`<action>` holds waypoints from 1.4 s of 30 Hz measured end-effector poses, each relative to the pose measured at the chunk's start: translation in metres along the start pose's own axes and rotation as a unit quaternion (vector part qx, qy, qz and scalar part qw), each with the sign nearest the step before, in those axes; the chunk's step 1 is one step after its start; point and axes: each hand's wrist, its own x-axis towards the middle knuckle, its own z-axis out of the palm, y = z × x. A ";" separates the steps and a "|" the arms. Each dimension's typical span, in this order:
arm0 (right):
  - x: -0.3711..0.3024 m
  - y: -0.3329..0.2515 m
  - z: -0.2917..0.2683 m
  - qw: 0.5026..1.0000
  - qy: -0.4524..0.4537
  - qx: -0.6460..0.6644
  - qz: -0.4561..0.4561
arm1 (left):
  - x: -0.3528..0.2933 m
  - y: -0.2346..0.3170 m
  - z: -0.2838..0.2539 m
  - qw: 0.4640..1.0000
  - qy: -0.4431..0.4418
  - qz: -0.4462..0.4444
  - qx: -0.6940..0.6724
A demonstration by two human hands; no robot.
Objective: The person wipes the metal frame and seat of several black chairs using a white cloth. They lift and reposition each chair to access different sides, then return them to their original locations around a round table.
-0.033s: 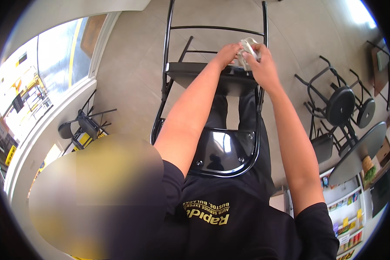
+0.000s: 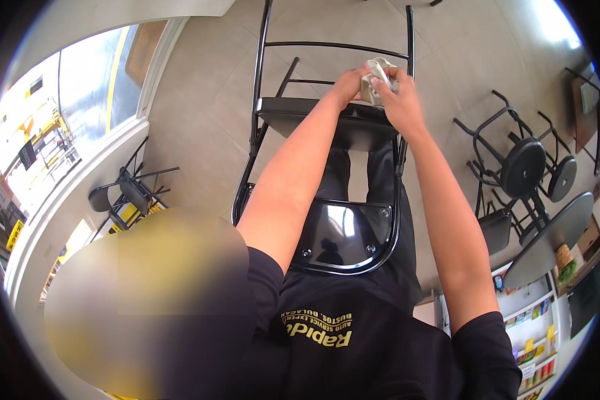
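Observation:
A black metal folding chair [image 2: 307, 115] stands on the tiled floor right in front of me, its glossy backrest [image 2: 343, 237] nearest my body. Both arms reach over it to the far right side of the seat. My left hand [image 2: 349, 84] and my right hand [image 2: 401, 101] are closed together on a crumpled pale cloth [image 2: 378, 75], which they hold just above the seat beside the chair's right upright tube. The hands hide most of the cloth.
Two black round stools [image 2: 523, 167] and a dark round table [image 2: 553, 237] stand to the right. A shelf with small goods [image 2: 533, 327] is at lower right. Another black folded chair [image 2: 123, 193] leans by the large window [image 2: 80, 87] on the left.

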 end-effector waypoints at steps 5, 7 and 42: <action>0.042 0.036 0.067 0.988 -0.027 0.117 0.094 | 0.005 -0.002 -0.034 0.970 -0.062 0.017 -0.234; 0.037 0.031 0.074 0.979 -0.072 0.136 0.133 | 0.009 -0.008 -0.042 0.961 -0.094 0.034 -0.256; -0.066 -0.057 0.067 0.959 -0.194 -0.140 -0.154 | -0.080 -0.103 -0.295 0.907 0.159 -0.127 0.368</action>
